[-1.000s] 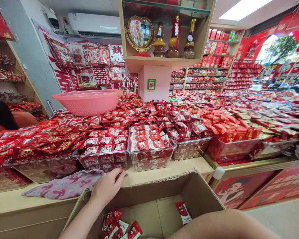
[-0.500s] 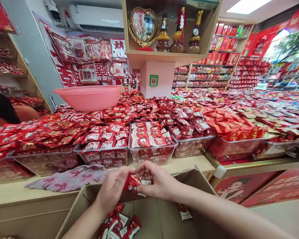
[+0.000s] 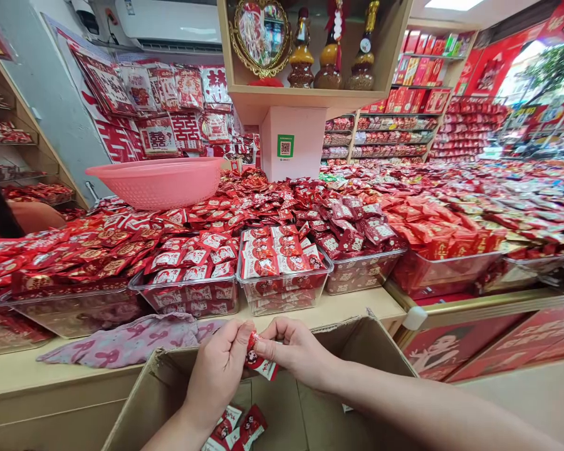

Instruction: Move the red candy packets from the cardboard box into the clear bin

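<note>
Above the near edge of a cardboard box (image 3: 162, 382), both my hands meet around a small red and white candy packet (image 3: 262, 363). My left hand (image 3: 223, 360) is closed, its thumb and fingers pinching the packet's left end. On the other side my right hand (image 3: 301, 354) grips it too, thumb on top and fingers curled behind. Several more red and white packets (image 3: 244, 429) lie on the bottom of the box, partly hidden by my left forearm. Just beyond my hands stands a clear plastic bin (image 3: 286, 288) with the same-looking packets in neat rows.
More clear bins (image 3: 190, 297) heaped with red packets line the counter (image 3: 9, 376). A pink plastic basket (image 3: 155, 185) rests on the pile at the back left. A patterned cloth (image 3: 122, 341) lies left of the box. Part of a person (image 3: 32, 213) shows at far left.
My hands have drawn together, and the left, loosely cupped before, now pinches the packet too. The packet has turned, its white end pointing down to the right. The view has shifted slightly.
</note>
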A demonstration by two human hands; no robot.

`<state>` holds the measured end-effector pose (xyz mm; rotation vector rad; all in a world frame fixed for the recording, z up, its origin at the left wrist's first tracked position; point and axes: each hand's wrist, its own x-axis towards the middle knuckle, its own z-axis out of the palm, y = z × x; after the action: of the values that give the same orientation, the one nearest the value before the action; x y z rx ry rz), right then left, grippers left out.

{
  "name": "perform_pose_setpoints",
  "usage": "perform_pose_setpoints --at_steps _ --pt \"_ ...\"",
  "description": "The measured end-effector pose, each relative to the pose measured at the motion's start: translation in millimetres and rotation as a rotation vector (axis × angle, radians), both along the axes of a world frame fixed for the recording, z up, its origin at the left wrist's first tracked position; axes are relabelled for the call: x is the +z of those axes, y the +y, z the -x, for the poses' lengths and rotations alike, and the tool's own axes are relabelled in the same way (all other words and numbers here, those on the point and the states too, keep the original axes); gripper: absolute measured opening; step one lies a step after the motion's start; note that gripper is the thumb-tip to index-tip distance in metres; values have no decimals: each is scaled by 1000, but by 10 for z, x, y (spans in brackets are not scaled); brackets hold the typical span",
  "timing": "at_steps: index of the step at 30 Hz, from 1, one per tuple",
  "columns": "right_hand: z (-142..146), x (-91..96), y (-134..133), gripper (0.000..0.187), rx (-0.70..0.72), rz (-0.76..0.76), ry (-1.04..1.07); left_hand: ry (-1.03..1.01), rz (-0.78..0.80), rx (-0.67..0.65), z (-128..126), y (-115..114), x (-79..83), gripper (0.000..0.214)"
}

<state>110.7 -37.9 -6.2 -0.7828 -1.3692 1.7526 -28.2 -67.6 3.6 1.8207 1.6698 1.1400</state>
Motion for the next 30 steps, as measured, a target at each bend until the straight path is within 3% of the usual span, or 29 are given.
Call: perform_pose_setpoints --at_steps 3,13,15,18,20,22,30 --pt "2 -37 -2 42 25 54 55 34 -13 -28 0 -6 -3 29" --pt "-64 -72 15 41 98 22 -1 193 -54 -139 50 0 -3 31" --pt "-71 -61 12 40 77 -1 6 123 -46 -125 41 -8 18 31" --pt "-67 -29 1 38 17 0 62 -138 19 -92 -3 -14 51 27" --pt "-62 1 -12 36 -56 43 126 -336 103 -137 -47 -10 45 23" --pt "-63 26 -23 34 -108 93 171 -466 178 -207 -92 -3 13 35" --pt "-109 21 48 35 -86 81 156 -679 404 -281 -91 47 -31 42"
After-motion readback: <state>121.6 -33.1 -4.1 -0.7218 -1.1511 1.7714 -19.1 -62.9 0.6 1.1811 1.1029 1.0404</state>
